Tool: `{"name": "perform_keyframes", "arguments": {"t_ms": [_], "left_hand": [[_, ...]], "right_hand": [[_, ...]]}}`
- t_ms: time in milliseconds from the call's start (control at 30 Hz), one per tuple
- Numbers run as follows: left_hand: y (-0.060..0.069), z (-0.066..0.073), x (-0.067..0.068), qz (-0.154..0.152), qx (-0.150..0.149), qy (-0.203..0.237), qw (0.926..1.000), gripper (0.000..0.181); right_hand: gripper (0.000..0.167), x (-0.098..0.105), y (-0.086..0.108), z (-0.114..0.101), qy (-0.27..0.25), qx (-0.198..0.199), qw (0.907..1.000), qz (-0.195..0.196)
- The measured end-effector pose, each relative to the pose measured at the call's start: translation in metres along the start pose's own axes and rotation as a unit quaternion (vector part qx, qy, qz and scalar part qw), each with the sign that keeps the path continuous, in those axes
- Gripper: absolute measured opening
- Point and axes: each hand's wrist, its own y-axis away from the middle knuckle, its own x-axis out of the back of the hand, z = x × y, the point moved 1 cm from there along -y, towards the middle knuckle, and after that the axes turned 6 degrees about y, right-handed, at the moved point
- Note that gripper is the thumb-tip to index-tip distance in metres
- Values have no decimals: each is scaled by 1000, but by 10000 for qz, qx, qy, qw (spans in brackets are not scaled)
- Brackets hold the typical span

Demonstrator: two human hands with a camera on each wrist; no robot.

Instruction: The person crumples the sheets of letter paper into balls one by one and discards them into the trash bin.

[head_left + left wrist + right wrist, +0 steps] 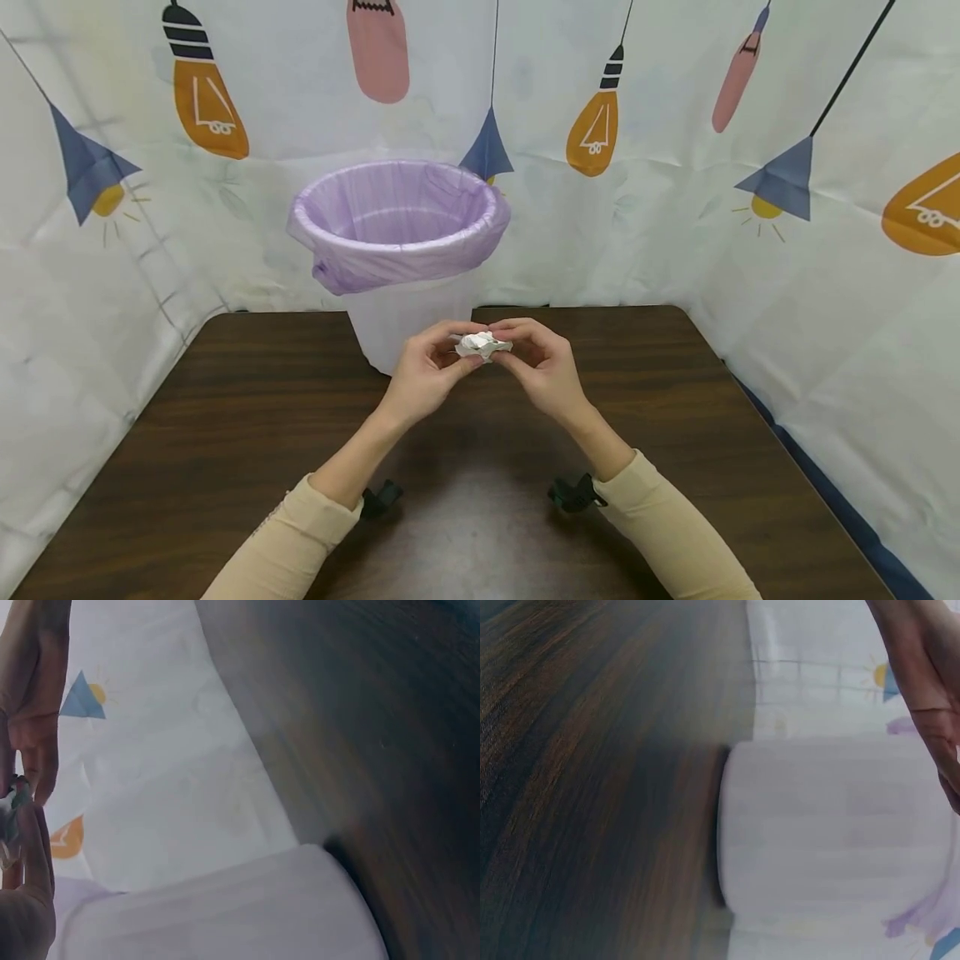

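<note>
A small crumpled white scrap (483, 344), paper or thin wrapper, is held above the table in front of the bin. My left hand (423, 375) pinches its left side between thumb and fingers. From the other side my right hand (547, 371) pinches it too, fingertips of both hands nearly meeting. The left wrist view catches part of the scrap (11, 821) at its left edge, with some green and red on it. In the right wrist view only the left hand (930, 697) shows; the scrap is out of frame there.
Just behind the hands, a white bin (408, 312) lined with a purple bag (420, 262) stands on the dark wooden table (247, 450). White cloth (660, 233) printed with lamps hangs around the back and sides.
</note>
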Motion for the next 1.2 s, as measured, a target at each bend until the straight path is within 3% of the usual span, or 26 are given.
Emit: {"name": "perform_keyframes", "arguments": {"t_ms": [267,567,833,1033,1200], "left_hand": [[-3,7,6,55,-175,-283,9994,45],[-6,18,20,-306,-58,-182,9993,37],[-6,20,13,87,-654,-153,9977,27],[-13,19,11,210,-1176,-213,9926,21],[-22,20,14,233,-923,-218,9952,20]], "right_hand": [[27,-2,-3,-2,-73,105,9999,27],[32,-4,-9,-9,15,301,9994,-175],[29,-8,-17,-13,23,382,9990,-220],[25,-12,-26,-19,228,372,9990,22],[22,-10,-33,-22,447,344,9983,134]]}}
